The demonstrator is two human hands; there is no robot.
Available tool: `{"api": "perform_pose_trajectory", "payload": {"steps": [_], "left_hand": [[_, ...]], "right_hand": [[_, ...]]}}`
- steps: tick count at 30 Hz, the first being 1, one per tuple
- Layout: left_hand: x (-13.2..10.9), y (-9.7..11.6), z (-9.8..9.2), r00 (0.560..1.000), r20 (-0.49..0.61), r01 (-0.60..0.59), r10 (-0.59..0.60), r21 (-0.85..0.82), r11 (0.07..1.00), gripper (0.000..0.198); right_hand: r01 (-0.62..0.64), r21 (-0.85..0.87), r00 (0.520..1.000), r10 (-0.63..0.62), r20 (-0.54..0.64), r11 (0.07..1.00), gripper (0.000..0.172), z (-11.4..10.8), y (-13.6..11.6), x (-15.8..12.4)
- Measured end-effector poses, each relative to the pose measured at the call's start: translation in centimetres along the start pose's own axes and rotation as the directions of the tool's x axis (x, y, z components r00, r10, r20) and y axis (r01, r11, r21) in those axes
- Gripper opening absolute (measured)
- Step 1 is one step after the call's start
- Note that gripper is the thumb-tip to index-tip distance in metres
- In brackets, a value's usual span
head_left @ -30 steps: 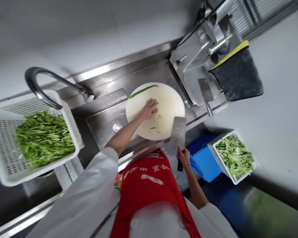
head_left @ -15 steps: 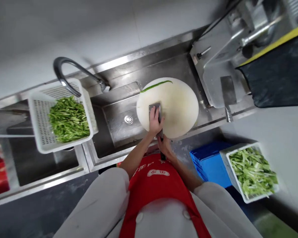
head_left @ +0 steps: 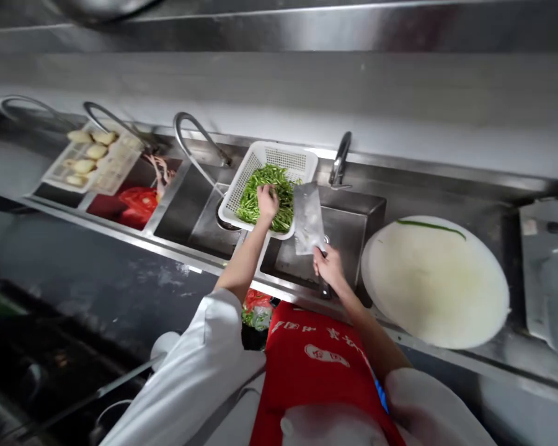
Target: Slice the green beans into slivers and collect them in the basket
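Observation:
My left hand (head_left: 268, 203) is over a heap of shredded green vegetable (head_left: 248, 195) inside a white perforated basket (head_left: 307, 160). Its fingers curl downward, and whatever they may hold is hidden. In my right hand (head_left: 328, 265) is the handle of a cleaver (head_left: 308, 217), its broad pale blade beside the basket's right side. Farther right, a single long green pepper (head_left: 432, 227) lies along the far edge of a round white cutting board (head_left: 439, 285).
The basket stands over steel sinks (head_left: 341, 226) with a curved faucet (head_left: 340, 158) behind. At the left are a crate (head_left: 118, 170) of pale, rounded food pieces and a red plastic bag (head_left: 139, 204). A steel shelf edge (head_left: 307, 28) runs overhead.
My view has swung left. Both hands and the cleaver have moved from the cutting board to the basket. My left hand has left the blade and is now over the vegetables.

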State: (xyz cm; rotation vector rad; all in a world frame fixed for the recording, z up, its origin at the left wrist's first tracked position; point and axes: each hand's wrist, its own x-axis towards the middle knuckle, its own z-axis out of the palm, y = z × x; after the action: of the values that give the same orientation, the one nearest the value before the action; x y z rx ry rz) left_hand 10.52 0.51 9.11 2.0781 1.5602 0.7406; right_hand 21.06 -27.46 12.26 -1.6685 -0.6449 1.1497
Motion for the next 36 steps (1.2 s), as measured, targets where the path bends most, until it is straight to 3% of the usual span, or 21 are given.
{"api": "perform_pose_trajectory", "payload": {"steps": [2, 3, 6, 7, 9, 11, 14, 18, 21, 24, 27, 28, 31, 33, 36], "left_hand": [[1.7, -4.2, -0.7, 0.974, 0.066, 0.209, -0.217, 0.112, 0.971, 0.039], [2.2, -5.8, -0.8, 0.939, 0.09, 0.316, -0.332, 0.155, 0.936, 0.051], [3.2, -8.7, 0.5, 0.836, 0.122, 0.503, -0.536, 0.22, 0.835, 0.086], [3.7, -9.0, 1.3, 0.834, 0.124, 0.504, -0.538, 0.228, 0.833, 0.092], [5.1, -8.8, 3.3, 0.872, 0.131, 0.435, -0.471, 0.232, 0.87, 0.096], [7.1, -7.8, 5.5, 0.903, 0.166, 0.357, -0.397, 0.226, 0.906, 0.094], [10.3, -6.0, 8.2, 0.915, 0.231, 0.29, -0.332, 0.196, 0.937, 0.089], [13.8, -4.3, 9.5, 0.92, 0.346, 0.116, -0.185, 0.213, 0.97, 0.076], [14.2, -4.5, 8.7, 0.864, 0.497, -0.065, -0.079, 0.265, 0.962, 0.055], [12.0, -5.8, 6.6, 0.813, 0.582, -0.211, 0.008, 0.282, 0.936, 0.04], [8.8, -7.4, 4.0, 0.737, 0.675, -0.242, 0.04, 0.207, 0.948, 0.037], [8.0, -7.8, 3.1, 0.736, 0.676, -0.224, 0.041, 0.187, 0.956, 0.034], [7.0, -8.6, 0.4, 0.835, 0.535, -0.239, 0.124, 0.152, 0.959, 0.019], [6.9, -8.4, -1.1, 0.893, 0.398, -0.283, 0.211, 0.13, 0.95, 0.022], [5.8, -6.4, -2.5, 0.892, 0.255, -0.393, 0.373, 0.032, 0.919, 0.027]], "right_hand": [[-0.038, -0.017, 0.998, 0.037, -0.049, 0.999, 0.043, -1.4, 1.0, -1.4], [-0.054, -0.062, 0.994, 0.048, -0.096, 0.997, 0.045, -2.5, 1.7, -2.4], [-0.184, -0.192, 0.955, 0.13, -0.267, 0.964, 0.049, -5.5, 3.8, -6.0], [-0.231, -0.212, 0.933, 0.154, -0.326, 0.95, 0.05, -6.3, 4.4, -7.4], [-0.312, -0.203, 0.887, 0.208, -0.413, 0.928, 0.051, -7.4, 5.4, -9.8], [-0.392, -0.181, 0.837, 0.268, -0.477, 0.902, 0.051, -7.8, 5.9, -11.9], [-0.472, -0.161, 0.768, 0.315, -0.557, 0.867, 0.05, -7.6, 6.1, -13.9], [-0.526, -0.199, 0.721, 0.31, -0.619, 0.827, 0.049, -7.6, 5.4, -15.2], [-0.56, -0.308, 0.716, 0.262, -0.647, 0.77, 0.046, -9.2, 5.2, -15.8], [-0.583, -0.439, 0.718, 0.18, -0.673, 0.684, 0.039, -12.0, 5.6, -16.5], [-0.586, -0.514, 0.719, 0.11, -0.686, 0.626, 0.034, -15.2, 6.4, -17.2], [-0.585, -0.53, 0.722, 0.095, -0.686, 0.614, 0.032, -16.2, 6.6, -17.4], [-0.59, -0.585, 0.739, 0.08, -0.669, 0.556, 0.03, -19.1, 7.2, -18.1], [-0.602, -0.617, 0.749, 0.09, -0.657, 0.508, 0.029, -20.6, 7.6, -18.4], [-0.616, -0.606, 0.752, 0.146, -0.643, 0.503, 0.028, -21.8, 8.2, -18.2]]}}
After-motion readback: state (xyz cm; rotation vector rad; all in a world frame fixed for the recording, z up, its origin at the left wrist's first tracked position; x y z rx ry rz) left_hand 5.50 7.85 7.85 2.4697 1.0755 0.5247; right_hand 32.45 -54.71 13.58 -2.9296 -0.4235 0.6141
